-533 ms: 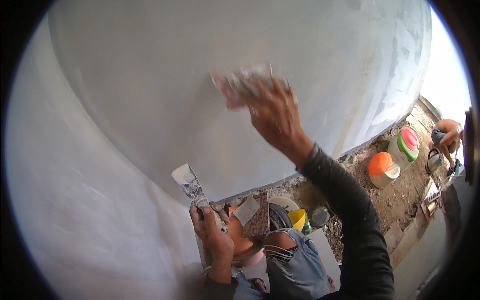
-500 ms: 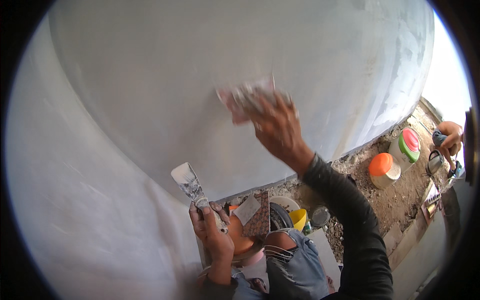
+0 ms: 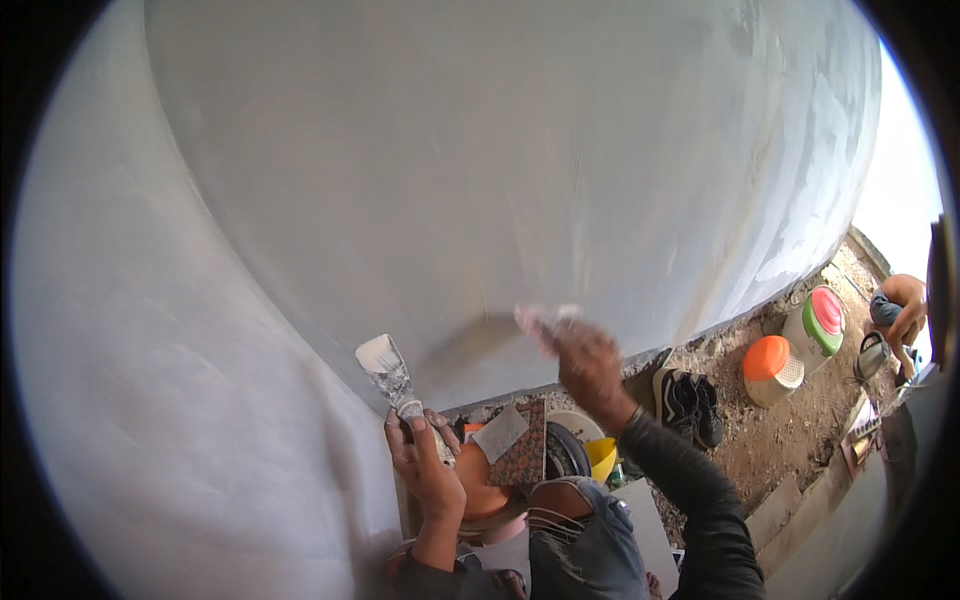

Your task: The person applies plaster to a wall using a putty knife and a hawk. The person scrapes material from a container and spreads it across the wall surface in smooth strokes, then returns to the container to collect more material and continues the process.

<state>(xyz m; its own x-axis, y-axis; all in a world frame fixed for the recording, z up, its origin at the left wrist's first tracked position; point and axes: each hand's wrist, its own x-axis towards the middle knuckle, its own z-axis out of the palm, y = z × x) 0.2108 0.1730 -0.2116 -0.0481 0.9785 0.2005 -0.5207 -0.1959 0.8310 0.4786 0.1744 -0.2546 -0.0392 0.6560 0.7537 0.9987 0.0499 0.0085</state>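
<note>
My left hand is closed round the handle of a putty knife, its blade pointing up and thick with white putty. In my right hand, blurred by motion, is a thin flat pinkish piece smeared with white; its exact kind does not show. That hand is at the lower part of the grey wall, and a shadow falls on the wall to its left. I cannot tell whether the piece touches the surface. A paler wall meets it at a corner on the left.
Below are a patterned board, an orange container and a yellow scoop-like thing by my knees. Black shoes, an orange-lidded basket and a green-and-pink-topped bucket stand on dirt. Another person crouches far right.
My right hand has swung down the wall with the flat piece, which now shows nearly edge-on. The black shoes have come into sight. My left hand still grips the putty knife.
</note>
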